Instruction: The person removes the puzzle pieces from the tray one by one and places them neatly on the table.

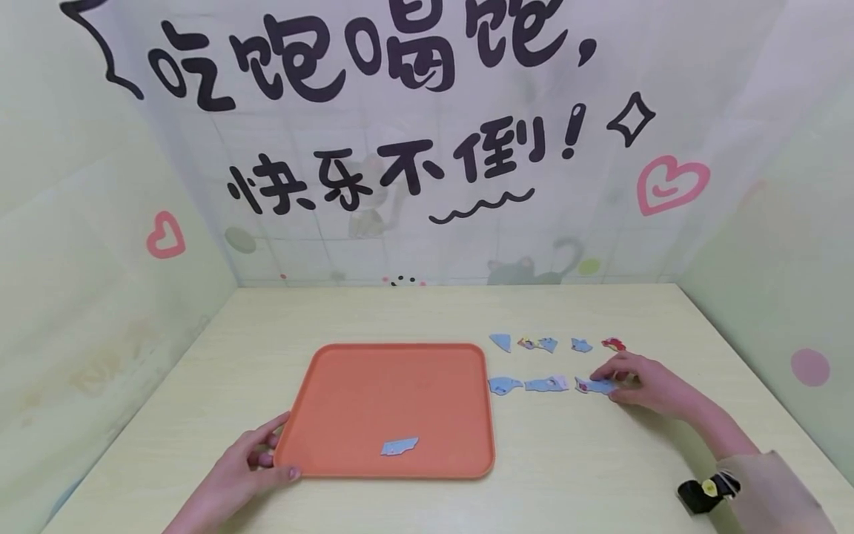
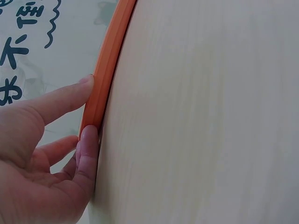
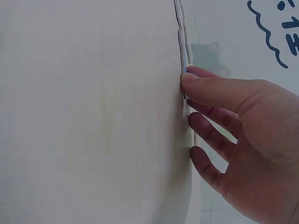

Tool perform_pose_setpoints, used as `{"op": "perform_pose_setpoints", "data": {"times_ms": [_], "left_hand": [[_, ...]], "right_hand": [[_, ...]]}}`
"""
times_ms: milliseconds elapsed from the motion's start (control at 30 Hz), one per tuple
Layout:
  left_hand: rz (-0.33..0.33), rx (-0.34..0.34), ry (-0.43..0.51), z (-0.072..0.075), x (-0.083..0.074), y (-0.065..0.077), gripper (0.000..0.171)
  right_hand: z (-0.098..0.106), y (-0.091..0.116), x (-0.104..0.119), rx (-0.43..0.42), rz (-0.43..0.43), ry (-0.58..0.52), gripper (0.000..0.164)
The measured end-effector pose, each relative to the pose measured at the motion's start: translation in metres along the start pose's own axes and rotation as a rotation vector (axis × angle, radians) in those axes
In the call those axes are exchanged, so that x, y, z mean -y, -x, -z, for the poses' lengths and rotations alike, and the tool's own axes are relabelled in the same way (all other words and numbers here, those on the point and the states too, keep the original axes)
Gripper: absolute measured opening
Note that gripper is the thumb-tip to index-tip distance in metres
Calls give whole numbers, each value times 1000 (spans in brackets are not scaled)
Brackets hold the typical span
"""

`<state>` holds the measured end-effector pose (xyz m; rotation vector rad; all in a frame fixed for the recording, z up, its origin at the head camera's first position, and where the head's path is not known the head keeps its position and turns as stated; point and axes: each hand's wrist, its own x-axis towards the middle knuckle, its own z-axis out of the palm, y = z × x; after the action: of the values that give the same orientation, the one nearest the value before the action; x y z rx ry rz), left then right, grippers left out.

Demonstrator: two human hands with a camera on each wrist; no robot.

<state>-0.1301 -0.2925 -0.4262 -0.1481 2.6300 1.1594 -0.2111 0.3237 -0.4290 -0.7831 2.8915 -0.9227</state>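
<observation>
An orange tray lies flat on the table, with one blue puzzle piece near its front edge. My left hand holds the tray's front left corner, the thumb at the front rim and the fingers along the left side. In the left wrist view, its fingertips touch the orange rim. Right of the tray, my right hand has thumb and fingers on a blue puzzle piece in the nearer row. The right wrist view shows that piece edge-on, partly covered by the thumb.
Two more blue pieces, including one with a pale end, lie in the near row. Behind them is a row of several pieces, among them a blue triangular one and a red one. A printed curtain rises behind the table.
</observation>
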Motion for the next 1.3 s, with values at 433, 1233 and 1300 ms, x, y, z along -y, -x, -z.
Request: {"op": "perform_pose_setpoints", "data": {"times_ms": [433,1233,1300], "left_hand": [[-2,-3,-4,1,1,1,93],[-21,-13,55,0,1,3,93],[-23,-7,70,0,1,4,93]], "right_hand": [[1,0,-9,22,36,-89,28],[-20,-98,81,71,118,-74,55],[-25,-106,91,85,137,-93,55]]}}
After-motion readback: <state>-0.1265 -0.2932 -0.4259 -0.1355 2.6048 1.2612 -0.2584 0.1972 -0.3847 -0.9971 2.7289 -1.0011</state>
